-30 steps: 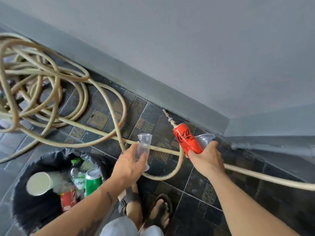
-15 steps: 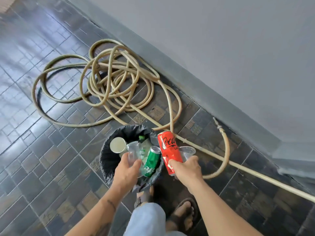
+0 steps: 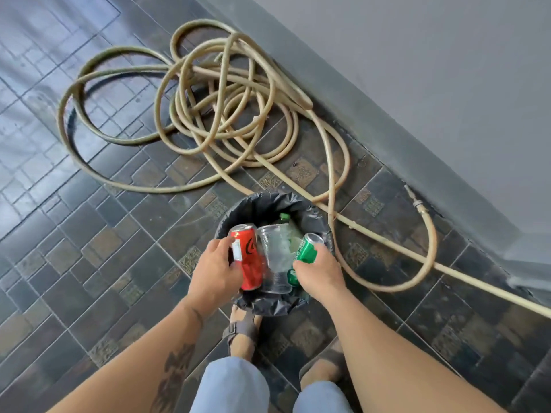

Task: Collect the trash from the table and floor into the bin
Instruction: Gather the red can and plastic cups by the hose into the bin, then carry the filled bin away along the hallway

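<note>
A round bin [image 3: 256, 201] lined with a black bag stands on the tiled floor just in front of my feet, heaped with trash. My left hand [image 3: 213, 272] is over its left side, thumb and fingers curled on a red cola can [image 3: 250, 263] that lies on the heap. My right hand [image 3: 320, 274] is over the right side, with its thumb across a green can [image 3: 308, 248]. Between the two cans lies a clear plastic cup [image 3: 275, 260], touched by neither hand. A green bottle cap [image 3: 284, 216] shows behind it.
A long beige hose [image 3: 208, 129] lies coiled on the floor beyond the bin; one run of it passes the bin's right side to a metal end fitting [image 3: 415, 201] by the grey wall [image 3: 417, 70]. My sandalled feet [image 3: 243, 329] stand right behind the bin.
I turned from the wall corner to the bin. The red can and clear cups carried in my hands came over the bin; the red can went from right hand to left, and my right hand is on the green can.
</note>
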Demonstrator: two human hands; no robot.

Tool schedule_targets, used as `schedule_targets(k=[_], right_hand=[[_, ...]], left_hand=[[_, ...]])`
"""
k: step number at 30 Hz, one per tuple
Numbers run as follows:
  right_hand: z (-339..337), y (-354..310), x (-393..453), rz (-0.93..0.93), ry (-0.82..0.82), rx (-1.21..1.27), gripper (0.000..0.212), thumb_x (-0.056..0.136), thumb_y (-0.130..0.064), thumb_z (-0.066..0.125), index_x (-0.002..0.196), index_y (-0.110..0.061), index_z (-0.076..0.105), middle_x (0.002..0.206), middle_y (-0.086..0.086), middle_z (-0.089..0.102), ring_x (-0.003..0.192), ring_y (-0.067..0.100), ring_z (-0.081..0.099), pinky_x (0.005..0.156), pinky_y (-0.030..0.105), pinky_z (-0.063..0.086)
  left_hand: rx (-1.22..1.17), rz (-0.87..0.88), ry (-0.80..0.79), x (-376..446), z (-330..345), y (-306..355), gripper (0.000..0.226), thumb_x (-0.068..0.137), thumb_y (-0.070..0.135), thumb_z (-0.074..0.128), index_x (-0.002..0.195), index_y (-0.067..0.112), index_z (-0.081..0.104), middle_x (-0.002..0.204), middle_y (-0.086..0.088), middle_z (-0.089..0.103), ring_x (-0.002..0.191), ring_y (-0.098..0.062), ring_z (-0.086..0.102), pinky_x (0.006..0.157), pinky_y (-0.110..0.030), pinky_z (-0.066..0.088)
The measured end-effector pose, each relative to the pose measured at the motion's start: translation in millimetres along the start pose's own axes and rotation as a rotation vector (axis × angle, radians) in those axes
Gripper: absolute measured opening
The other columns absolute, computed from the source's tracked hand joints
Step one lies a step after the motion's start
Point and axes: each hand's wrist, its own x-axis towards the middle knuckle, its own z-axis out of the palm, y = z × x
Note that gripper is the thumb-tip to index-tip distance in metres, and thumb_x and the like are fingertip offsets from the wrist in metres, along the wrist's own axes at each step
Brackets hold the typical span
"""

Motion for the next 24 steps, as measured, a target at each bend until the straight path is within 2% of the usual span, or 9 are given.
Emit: schedule_targets(k=[3, 6, 10, 12, 15, 18, 21, 24], right_hand=[[-12.2, 3.0, 0.8, -0.004, 0.082, -0.077, 0.060, 0.088, -0.023, 0.056, 0.145, -0.025, 0.038, 0.141, 0.005, 0.047, 0.127, 0.026, 0.047, 0.103, 0.038, 0.039], [-18.8, 11.6, 12.6, 0.022, 0.143, -0.112, 0.066, 0.092, -0.022, 0.057, 0.151, -0.023, 0.029, 0.151, 0.006, 0.039, 0.136, 0.028, 0.040, 0.105, 0.039, 0.036], [-6.6, 27.6, 40.0, -0.024, 0.214, -0.043, 0.066, 0.097, -0.020, 0.053, 0.154, -0.030, 0.023, 0.160, -0.001, 0.029, 0.143, 0.025, 0.033, 0.113, 0.042, 0.030], [5.8, 33.7, 54.8, -0.078, 0.257, 0.005, 0.063, 0.100, -0.018, 0.048, 0.155, -0.035, 0.022, 0.162, -0.007, 0.026, 0.147, 0.022, 0.028, 0.116, 0.040, 0.024], [25.9, 38.9, 73.4, -0.110, 0.327, 0.091, 0.065, 0.102, -0.012, 0.043, 0.155, -0.041, 0.020, 0.162, -0.013, 0.023, 0.149, 0.018, 0.022, 0.119, 0.039, 0.019], [35.0, 42.9, 81.7, -0.119, 0.400, 0.092, 0.075, 0.097, 0.001, 0.042, 0.153, -0.044, 0.022, 0.160, -0.012, 0.029, 0.147, 0.019, 0.026, 0.118, 0.037, 0.021], [31.6, 45.1, 77.2, -0.081, 0.391, -0.063, 0.084, 0.091, 0.006, 0.044, 0.153, -0.047, 0.023, 0.154, -0.004, 0.042, 0.140, 0.028, 0.036, 0.112, 0.039, 0.032], [19.7, 41.3, 61.4, -0.046, 0.366, -0.102, 0.085, 0.088, 0.003, 0.046, 0.152, -0.049, 0.023, 0.149, 0.003, 0.049, 0.134, 0.033, 0.041, 0.106, 0.042, 0.037]], left_hand=[[0.038, 0.004, 0.059, 9.6, -10.6, -18.8, 0.057, 0.086, 0.007, 0.055, 0.142, 0.011, 0.052, 0.138, -0.009, 0.053, 0.124, -0.031, 0.054, 0.103, -0.039, 0.043], [0.052, -0.007, 0.086, 28.0, -11.0, -34.4, 0.062, 0.087, 0.010, 0.056, 0.148, 0.014, 0.046, 0.150, -0.008, 0.046, 0.130, -0.033, 0.049, 0.107, -0.044, 0.041], [0.024, 0.069, 0.067, 56.7, 1.5, -48.4, 0.074, 0.088, 0.011, 0.055, 0.158, 0.020, 0.033, 0.166, 0.001, 0.027, 0.146, -0.029, 0.037, 0.117, -0.041, 0.033], [0.017, 0.122, 0.040, 71.1, 9.2, -56.4, 0.079, 0.089, 0.012, 0.055, 0.161, 0.027, 0.025, 0.170, 0.009, 0.019, 0.150, -0.022, 0.033, 0.117, -0.040, 0.034], [0.023, 0.196, 0.046, 87.1, 19.3, -70.9, 0.083, 0.089, 0.011, 0.057, 0.162, 0.032, 0.022, 0.169, 0.016, 0.018, 0.148, -0.019, 0.036, 0.113, -0.037, 0.038], [-0.067, 0.211, 0.064, 94.3, 32.0, -77.3, 0.085, 0.089, -0.002, 0.050, 0.162, 0.030, 0.022, 0.167, 0.008, 0.028, 0.148, -0.018, 0.036, 0.113, -0.020, 0.028], [-0.295, 0.084, 0.096, 96.1, 39.3, -68.8, 0.088, 0.085, -0.015, 0.040, 0.161, 0.026, 0.027, 0.162, 0.001, 0.037, 0.144, -0.007, 0.033, 0.104, 0.004, 0.017], [-0.367, 0.093, 0.131, 87.2, 28.4, -52.7, 0.089, 0.080, -0.019, 0.036, 0.159, 0.022, 0.035, 0.163, 0.002, 0.037, 0.145, -0.003, 0.030, 0.102, 0.009, 0.014]])
